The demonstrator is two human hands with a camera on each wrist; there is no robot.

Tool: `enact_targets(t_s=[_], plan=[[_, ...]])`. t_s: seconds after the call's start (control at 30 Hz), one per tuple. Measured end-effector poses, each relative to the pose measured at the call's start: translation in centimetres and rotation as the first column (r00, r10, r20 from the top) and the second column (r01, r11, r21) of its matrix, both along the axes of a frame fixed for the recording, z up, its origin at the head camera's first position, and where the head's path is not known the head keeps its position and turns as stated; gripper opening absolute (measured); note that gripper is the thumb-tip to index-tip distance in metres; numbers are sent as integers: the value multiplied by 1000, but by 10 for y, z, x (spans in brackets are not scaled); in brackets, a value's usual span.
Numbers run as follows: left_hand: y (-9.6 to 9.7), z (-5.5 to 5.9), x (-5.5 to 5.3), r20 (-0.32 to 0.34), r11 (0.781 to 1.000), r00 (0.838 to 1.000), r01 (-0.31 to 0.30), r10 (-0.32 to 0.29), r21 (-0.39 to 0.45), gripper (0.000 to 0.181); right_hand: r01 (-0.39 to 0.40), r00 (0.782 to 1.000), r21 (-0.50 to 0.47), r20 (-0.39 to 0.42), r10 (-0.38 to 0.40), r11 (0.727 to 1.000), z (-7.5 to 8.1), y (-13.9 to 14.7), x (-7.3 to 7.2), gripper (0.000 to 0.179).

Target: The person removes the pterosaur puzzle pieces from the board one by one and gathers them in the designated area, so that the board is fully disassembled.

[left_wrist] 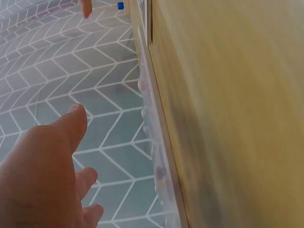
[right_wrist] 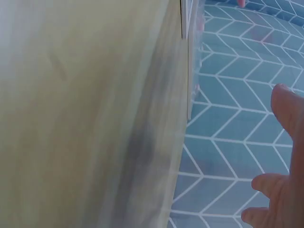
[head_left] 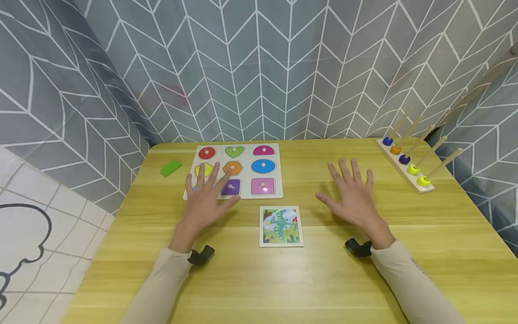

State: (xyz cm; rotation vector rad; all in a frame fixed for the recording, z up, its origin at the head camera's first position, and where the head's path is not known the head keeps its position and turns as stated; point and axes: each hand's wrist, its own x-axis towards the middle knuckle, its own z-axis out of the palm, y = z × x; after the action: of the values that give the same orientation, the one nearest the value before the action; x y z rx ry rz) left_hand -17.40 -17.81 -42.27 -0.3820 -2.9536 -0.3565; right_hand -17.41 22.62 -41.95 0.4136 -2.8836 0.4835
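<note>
My left hand (head_left: pixel 205 201) is spread above the lower left part of a white shape puzzle board (head_left: pixel 247 193), partly covering it. Colored shapes with small knobs sit in the board, among them a blue oval (head_left: pixel 263 166) and a red circle (head_left: pixel 207 153). Over the bare wood to the right, my right hand (head_left: pixel 354 201) is spread too, with nothing in it. Between the hands lies a small square dinosaur jigsaw (head_left: pixel 281 226). The left wrist view has the left thumb (left_wrist: pixel 71 124) apart from the board; the right wrist view has the right thumb (right_wrist: pixel 286 108) touching nothing.
A green block (head_left: pixel 171 168) lies left of the board. At the back right stands a peg stacker (head_left: pixel 404 166) with upright wooden pegs and colored rings. The wooden table (head_left: pixel 279 283) ends at a grey patterned curtain (head_left: pixel 259 67).
</note>
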Motion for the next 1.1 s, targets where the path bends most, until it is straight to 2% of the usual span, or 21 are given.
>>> enact_targets(t_s=[0.13,0.23,0.37,0.5,0.6,0.7,0.9,1.1], plan=[[6,-4,1,15,999,999,43,-43,11,80,-59,998,-30,17,59,998,-2,-7,2,89],[12,-7,3,39,996,995,88,-89,23,78,-147,988,-53,43,149,988,-4,-13,4,88],[21,-11,7,102,984,979,175,-177,32,76,-272,954,-80,108,280,959,-7,-23,8,85],[29,-13,12,162,966,952,257,-260,41,76,-358,913,-104,168,371,928,-10,-34,12,77],[35,-13,14,190,958,939,286,-288,39,78,-395,890,-131,194,414,909,-11,-42,14,74],[40,-16,16,195,952,932,306,-304,22,80,-415,875,-154,203,439,897,-13,-47,15,73],[50,-24,17,203,948,928,318,-313,8,84,-423,875,-141,191,444,895,-17,-51,15,70],[52,-29,15,181,951,934,305,-307,39,82,-380,897,-144,183,402,914,-21,-51,16,71]])
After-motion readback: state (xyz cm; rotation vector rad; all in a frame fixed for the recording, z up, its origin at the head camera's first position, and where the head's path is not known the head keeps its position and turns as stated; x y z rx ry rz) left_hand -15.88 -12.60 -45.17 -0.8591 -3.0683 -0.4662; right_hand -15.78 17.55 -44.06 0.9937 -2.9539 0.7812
